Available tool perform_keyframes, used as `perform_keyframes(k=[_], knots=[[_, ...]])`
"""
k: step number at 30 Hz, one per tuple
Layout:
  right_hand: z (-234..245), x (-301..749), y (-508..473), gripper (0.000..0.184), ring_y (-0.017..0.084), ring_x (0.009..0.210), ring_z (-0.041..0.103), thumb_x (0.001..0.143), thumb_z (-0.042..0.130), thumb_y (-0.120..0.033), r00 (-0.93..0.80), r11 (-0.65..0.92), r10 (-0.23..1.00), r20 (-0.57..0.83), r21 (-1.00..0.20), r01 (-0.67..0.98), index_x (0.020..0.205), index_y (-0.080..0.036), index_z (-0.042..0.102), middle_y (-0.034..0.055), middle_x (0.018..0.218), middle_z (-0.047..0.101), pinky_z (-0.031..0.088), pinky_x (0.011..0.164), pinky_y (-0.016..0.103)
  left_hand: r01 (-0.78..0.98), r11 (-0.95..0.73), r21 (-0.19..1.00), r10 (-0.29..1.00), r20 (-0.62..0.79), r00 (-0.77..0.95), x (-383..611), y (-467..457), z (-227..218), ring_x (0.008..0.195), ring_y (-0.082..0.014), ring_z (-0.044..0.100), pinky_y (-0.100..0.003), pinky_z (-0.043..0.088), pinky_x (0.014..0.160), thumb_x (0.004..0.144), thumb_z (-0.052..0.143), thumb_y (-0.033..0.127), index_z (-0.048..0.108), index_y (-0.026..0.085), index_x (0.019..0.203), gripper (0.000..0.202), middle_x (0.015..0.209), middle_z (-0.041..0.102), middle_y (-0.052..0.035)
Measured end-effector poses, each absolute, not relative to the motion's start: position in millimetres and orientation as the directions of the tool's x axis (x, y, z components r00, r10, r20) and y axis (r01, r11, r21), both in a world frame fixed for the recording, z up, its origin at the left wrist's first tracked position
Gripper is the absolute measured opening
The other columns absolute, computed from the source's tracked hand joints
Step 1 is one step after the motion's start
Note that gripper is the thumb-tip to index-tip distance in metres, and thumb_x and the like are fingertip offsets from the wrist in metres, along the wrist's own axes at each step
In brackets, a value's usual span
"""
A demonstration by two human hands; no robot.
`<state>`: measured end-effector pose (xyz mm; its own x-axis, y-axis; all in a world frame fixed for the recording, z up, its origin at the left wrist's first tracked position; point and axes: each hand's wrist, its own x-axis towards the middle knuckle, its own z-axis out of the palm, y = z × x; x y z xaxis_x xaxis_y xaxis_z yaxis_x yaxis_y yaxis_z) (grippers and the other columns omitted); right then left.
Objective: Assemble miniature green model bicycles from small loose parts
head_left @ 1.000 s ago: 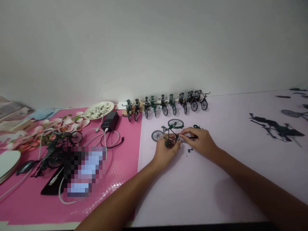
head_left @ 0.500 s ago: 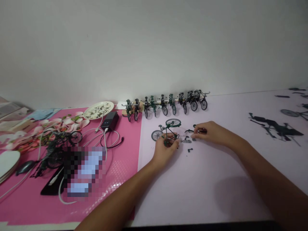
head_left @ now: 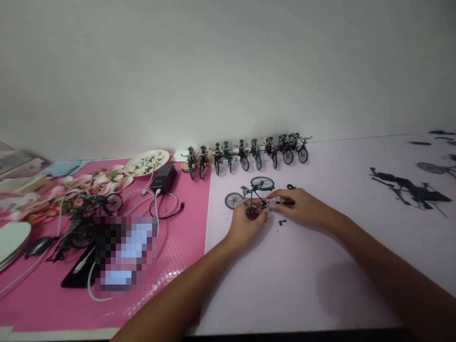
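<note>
My left hand [head_left: 247, 223] is closed round the frame of a small dark-green model bicycle [head_left: 256, 194], which is tilted over on the pale sheet. Two spoked wheels show beyond the fingers. My right hand [head_left: 299, 204] is pinched close against the bicycle's right side, fingertips almost meeting my left thumb. A slim dark piece [head_left: 288, 202] shows between its fingers; its kind is unclear. Below the right hand lies a small black part [head_left: 282, 222], with a tiny bit near it. A dark curled part [head_left: 291, 186] rests just above the right hand.
A row of finished-looking model bicycles [head_left: 244, 154] stands along the wall. Dark loose parts [head_left: 409, 187] lie at right. On the pink sheet [head_left: 178, 266] at left are a phone [head_left: 124, 256], cables, a black box [head_left: 164, 179], a plate [head_left: 147, 163], petals and more model bicycles [head_left: 85, 218].
My right hand has moved left, from beside the loose parts to the bicycle. The bicycle's upper wheel has shifted slightly right, still in my left hand.
</note>
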<state>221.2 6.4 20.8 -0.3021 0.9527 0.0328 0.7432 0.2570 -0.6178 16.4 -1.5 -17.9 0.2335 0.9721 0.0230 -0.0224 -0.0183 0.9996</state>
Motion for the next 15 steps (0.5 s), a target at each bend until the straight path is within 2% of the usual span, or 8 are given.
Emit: perform_keyframes(k=[3, 5, 11, 15], knots=[[20.8, 215.3, 4.2, 0.028, 0.021, 0.077, 0.069, 0.097, 0.059, -0.044, -0.342, 0.339, 0.931, 0.126, -0.642, 0.688, 0.101, -0.026, 0.079, 0.0047, 0.091, 0.079, 0.052, 0.071, 0.033, -0.009, -0.041, 0.999, 0.969, 0.042, 0.244, 16.2, -1.7, -18.2, 0.068, -0.0131, 0.063, -0.026, 0.049, 0.067, 0.082, 0.078, 0.028, 0.072, 0.013, 0.106, 0.029, 0.079, 0.07, -0.0041], [19.9, 213.8, 4.5, 0.028, 0.023, 0.084, 0.071, 0.098, 0.058, -0.043, -0.322, 0.351, 0.931, 0.17, -0.654, 0.67, 0.097, -0.025, 0.079, 0.0056, 0.097, 0.08, 0.053, 0.074, 0.034, -0.001, -0.037, 0.999, 0.97, 0.036, 0.239, 15.8, -1.8, -17.5, 0.068, -0.0137, 0.063, -0.026, 0.049, 0.067, 0.082, 0.078, 0.028, 0.071, 0.013, 0.104, 0.028, 0.078, 0.07, -0.0042], [14.7, 209.0, 4.1, 0.033, 0.022, 0.079, 0.071, 0.097, 0.058, -0.048, -0.305, 0.339, 0.935, 0.182, -0.711, 0.616, 0.095, -0.023, 0.079, 0.0057, 0.093, 0.08, 0.053, 0.068, 0.034, 0.046, -0.131, 0.99, 0.952, 0.113, 0.285, 13.0, -0.3, -16.7, 0.069, -0.0148, 0.061, -0.027, 0.049, 0.068, 0.093, 0.065, 0.035, 0.074, 0.014, 0.096, 0.023, 0.077, 0.068, -0.0047], [19.4, 216.3, 6.9, 0.033, 0.023, 0.08, 0.07, 0.098, 0.057, -0.05, -0.317, 0.382, 0.922, 0.22, -0.633, 0.673, 0.091, -0.025, 0.077, 0.006, 0.092, 0.079, 0.052, 0.071, 0.035, 0.052, -0.137, 0.989, 0.953, 0.117, 0.28, 12.0, 0.6, -16.9, 0.069, -0.0155, 0.06, -0.027, 0.048, 0.067, 0.095, 0.063, 0.038, 0.075, 0.014, 0.095, 0.027, 0.073, 0.067, -0.0043]])
